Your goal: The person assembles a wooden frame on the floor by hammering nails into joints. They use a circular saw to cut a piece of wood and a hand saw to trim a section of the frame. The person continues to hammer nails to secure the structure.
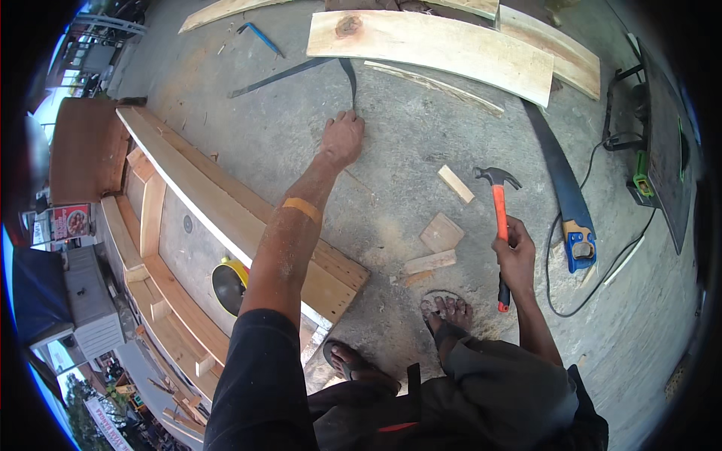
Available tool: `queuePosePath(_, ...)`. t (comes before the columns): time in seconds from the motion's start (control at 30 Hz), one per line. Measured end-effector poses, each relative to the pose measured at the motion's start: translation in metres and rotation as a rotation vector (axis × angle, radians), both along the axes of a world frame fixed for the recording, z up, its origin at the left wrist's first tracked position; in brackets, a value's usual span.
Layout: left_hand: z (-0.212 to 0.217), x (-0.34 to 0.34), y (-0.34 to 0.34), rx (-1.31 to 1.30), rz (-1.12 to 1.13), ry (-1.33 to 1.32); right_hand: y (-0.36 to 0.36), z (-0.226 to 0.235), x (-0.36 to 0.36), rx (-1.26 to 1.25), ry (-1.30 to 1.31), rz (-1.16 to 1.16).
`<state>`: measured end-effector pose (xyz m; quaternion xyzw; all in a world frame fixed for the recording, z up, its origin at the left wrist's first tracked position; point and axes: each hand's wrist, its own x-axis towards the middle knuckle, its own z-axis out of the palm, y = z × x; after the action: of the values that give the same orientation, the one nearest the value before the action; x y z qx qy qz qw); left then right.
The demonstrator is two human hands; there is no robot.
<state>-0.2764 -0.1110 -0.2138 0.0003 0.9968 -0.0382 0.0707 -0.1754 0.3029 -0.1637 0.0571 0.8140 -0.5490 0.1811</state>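
Note:
My left hand (pixel 344 140) reaches forward over the concrete, its fingers closed round the near end of a dark L-shaped carpenter's square (pixel 289 73). The square's long arm points away to the left. In my right hand (pixel 516 259) is a claw hammer (pixel 501 207) with an orange and black handle, held upright with its dark head away from me. A small wood offcut (pixel 456 184) lies left of the hammer head. Under my left forearm runs a long wooden frame (pixel 218 199) of pale boards.
Wide planks (pixel 429 49) lie at the far side. A blue-handled handsaw (pixel 564 188) rests right of the hammer, beside a black cable (pixel 551 278). A blue hooked tool (pixel 261 40) is at far left. A yellow-rimmed round thing (pixel 228 286) sits inside the frame. Offcuts (pixel 442 233) lie near my feet.

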Motion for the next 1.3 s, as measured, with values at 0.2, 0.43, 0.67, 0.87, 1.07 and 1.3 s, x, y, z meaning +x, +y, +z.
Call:
queuePosePath(0.2,0.014,0.023,0.006,0.243,0.198,-0.040,-0.015,-0.007,0.012,-0.107,-0.095,0.053)
queuePosePath(0.43,-0.013,0.021,0.022,0.038,0.120,-0.060,0.001,-0.012,0.022,-0.077,-0.014,0.111)
queuePosePath(0.67,0.031,0.051,0.018,0.249,0.198,0.109,0.005,-0.011,0.028,-0.124,-0.130,0.008)
queuePosePath(0.87,0.145,0.112,0.019,0.609,0.377,0.141,-0.025,-0.018,0.023,-0.192,-0.173,0.012)
queuePosePath(1.07,0.114,0.123,0.012,0.545,0.466,0.001,-0.055,-0.018,0.034,-0.299,-0.095,0.049)
queuePosePath(1.3,0.003,0.078,0.080,0.302,0.162,0.015,-0.029,-0.020,0.040,-0.201,-0.044,0.119)
